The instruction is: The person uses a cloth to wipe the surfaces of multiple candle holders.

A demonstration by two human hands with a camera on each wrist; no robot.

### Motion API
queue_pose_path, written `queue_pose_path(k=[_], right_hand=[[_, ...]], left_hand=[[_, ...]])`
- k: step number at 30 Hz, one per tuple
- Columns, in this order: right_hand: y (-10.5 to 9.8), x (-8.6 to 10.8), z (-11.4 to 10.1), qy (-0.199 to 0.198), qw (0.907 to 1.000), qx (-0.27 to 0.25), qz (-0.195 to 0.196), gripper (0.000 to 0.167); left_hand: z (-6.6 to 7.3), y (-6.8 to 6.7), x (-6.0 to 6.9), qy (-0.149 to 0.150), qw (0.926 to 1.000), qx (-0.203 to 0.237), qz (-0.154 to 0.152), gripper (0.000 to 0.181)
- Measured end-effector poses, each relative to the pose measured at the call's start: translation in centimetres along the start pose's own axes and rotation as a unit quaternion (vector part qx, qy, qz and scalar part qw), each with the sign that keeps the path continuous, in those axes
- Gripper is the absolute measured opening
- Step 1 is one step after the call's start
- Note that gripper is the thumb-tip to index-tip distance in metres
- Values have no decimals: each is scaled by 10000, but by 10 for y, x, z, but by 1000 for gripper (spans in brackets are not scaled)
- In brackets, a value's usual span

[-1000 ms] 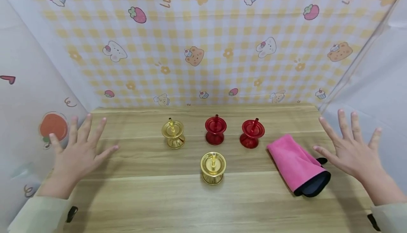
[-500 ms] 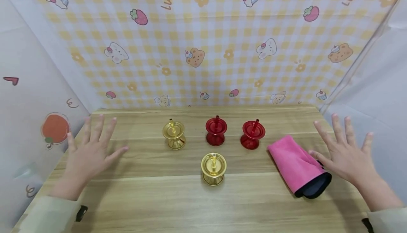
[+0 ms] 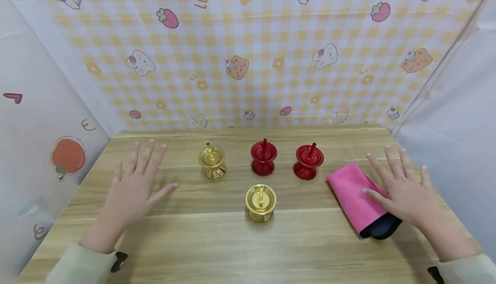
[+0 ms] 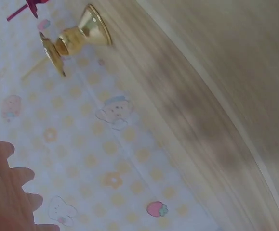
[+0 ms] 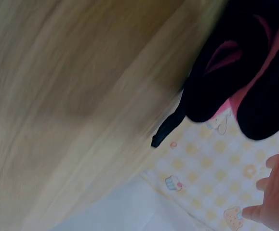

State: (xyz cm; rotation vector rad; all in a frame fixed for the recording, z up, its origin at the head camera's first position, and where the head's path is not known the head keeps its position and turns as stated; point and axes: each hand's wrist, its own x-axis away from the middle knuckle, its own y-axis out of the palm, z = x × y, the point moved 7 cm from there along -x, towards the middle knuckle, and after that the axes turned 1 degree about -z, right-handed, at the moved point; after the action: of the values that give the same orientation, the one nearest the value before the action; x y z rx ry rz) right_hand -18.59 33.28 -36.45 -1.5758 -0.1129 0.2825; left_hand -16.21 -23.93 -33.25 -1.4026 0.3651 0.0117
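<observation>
My left hand [image 3: 133,191] hovers over the left of the table, fingers spread and holding nothing. Nearest to it stands a gold candle holder [image 3: 214,171], with a dish and an upright central tube. Closer to me is a second gold candle holder [image 3: 260,215]. Two red candle holders, one in the middle [image 3: 263,166] and one to its right [image 3: 305,170], stand at the back. My right hand [image 3: 408,198], also spread and holding nothing, is above the right edge of a folded pink cloth [image 3: 358,200] with black edging. In the right wrist view the cloth's dark folds [image 5: 259,106] show beside the fingers.
The wooden table [image 3: 186,249] meets a yellow-checked cloth backdrop [image 3: 271,34] at the rear. White cloth walls rise at the left [image 3: 35,146] and right [image 3: 457,116].
Both hands have moved inward, the left one to the right and the right one to the left, over part of the pink cloth. The candle holders and cloth have stayed put.
</observation>
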Motion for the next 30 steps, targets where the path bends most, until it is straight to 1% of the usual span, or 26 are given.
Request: queue_pose_path(k=[3, 5, 8, 12, 15, 19, 21, 23, 27, 30], right_hand=[[2, 1, -6, -112, 9997, -188, 75, 91], [4, 0, -10, -142, 9994, -300, 56, 90], [8, -1, -16, -138, 9989, -431, -97, 89], [14, -2, -22, -157, 9985, -442, -282, 88], [16, -2, -26, -182, 9981, -466, -349, 88], [21, -3, -29, -203, 9966, -590, -530, 88], [24, -4, -30, -212, 9954, -685, -634, 89], [25, -4, -31, -212, 9943, -764, -708, 89], [27, -4, -30, -189, 9930, -881, -765, 89], [28, -4, -30, -182, 9922, -913, -825, 89]], left_hand=[[14, -1, 0, 172, 9998, 105, 14, 94], [23, -1, 0, 298, 9995, 117, 29, 95], [35, -1, 1, 447, 9989, 134, 44, 96], [48, 1, 2, 661, 9977, 107, 124, 96], [58, 5, 2, 908, 9957, 82, 191, 95], [73, 15, 3, 1225, 9924, 103, 44, 91], [80, 21, 3, 1318, 9911, 146, -66, 88], [87, 24, 3, 1433, 9894, 207, -91, 86], [99, 35, 0, 1596, 9856, 503, -236, 84], [107, 44, -4, 1632, 9821, 817, -460, 84]])
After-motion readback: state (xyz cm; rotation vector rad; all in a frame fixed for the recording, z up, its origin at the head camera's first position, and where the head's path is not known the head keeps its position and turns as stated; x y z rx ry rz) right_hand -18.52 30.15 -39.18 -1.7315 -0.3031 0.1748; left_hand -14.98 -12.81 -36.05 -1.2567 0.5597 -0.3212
